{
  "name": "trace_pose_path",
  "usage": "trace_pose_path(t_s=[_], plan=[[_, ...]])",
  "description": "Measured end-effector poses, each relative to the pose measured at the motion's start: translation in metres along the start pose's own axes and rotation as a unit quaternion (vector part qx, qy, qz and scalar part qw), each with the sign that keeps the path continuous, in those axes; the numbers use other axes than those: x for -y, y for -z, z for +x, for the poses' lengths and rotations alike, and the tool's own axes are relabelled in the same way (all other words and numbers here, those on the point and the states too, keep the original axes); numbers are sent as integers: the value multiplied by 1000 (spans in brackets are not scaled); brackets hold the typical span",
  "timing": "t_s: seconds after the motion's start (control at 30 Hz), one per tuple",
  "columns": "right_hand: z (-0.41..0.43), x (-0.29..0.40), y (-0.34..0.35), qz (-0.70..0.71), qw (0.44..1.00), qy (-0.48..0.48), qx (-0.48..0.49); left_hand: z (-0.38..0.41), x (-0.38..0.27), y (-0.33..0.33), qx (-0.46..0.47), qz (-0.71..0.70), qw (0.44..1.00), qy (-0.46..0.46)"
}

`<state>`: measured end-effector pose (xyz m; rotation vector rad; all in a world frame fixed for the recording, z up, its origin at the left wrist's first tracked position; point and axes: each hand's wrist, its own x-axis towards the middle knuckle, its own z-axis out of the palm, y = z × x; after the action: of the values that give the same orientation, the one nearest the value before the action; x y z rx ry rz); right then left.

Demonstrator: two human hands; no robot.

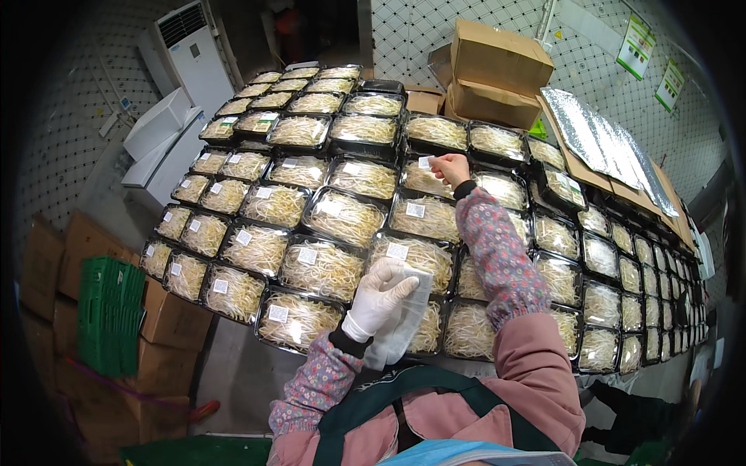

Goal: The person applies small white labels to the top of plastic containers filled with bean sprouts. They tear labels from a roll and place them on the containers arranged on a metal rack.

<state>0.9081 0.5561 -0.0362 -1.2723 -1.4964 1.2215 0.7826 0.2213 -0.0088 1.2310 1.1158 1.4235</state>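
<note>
My left hand (382, 297), in a white glove, grips a folded strip of label backing (415, 309) that hangs down toward my apron. Bare, my right hand (451, 170) reaches forward and pinches a small white label (426, 162) by its edge. That label is over a black tray of bean sprouts (428, 179); whether it touches the film cannot be told. Just nearer stands a wrapped tray (425, 218) with a printed label (415, 210) at its upper left. Another labelled tray (412, 256) is partly hidden behind my left hand.
Rows of wrapped sprout trays (600, 306) extend to the right. Cardboard boxes (498, 70) and a silver foil sheet (612, 145) are at the back. Green crates (109, 314) and cartons (169, 314) stand on the floor at left, below white foam boxes (157, 131).
</note>
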Motion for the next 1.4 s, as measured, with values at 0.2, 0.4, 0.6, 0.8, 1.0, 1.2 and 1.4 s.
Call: trace_pose_path(t_s=[0.2, 0.4, 0.6, 0.8, 1.0, 1.2, 1.4], plan=[[7, 3, -18, -443, 889, 77, -85, 2, -12, -1, -37, -120, 991, 40], [-77, 47, 24, -45, 974, 28, 220, 22, -4, -11, -159, -162, 974, 21], [-213, 64, 35, 138, 942, 21, 307, 38, -7, -43, -121, -174, 976, 39], [-136, 21, 97, 168, 974, 23, 152, 36, 7, -63, -42, -154, 983, 86], [-75, 20, 134, 56, 977, -45, 202, 32, 10, -69, -85, -157, 983, 40], [-181, 54, 77, 131, 907, -15, 401, 36, 11, -83, -129, -186, 973, 37], [-118, 33, 113, 170, 967, 105, 160, 30, 10, -100, -74, -197, 974, 87]])
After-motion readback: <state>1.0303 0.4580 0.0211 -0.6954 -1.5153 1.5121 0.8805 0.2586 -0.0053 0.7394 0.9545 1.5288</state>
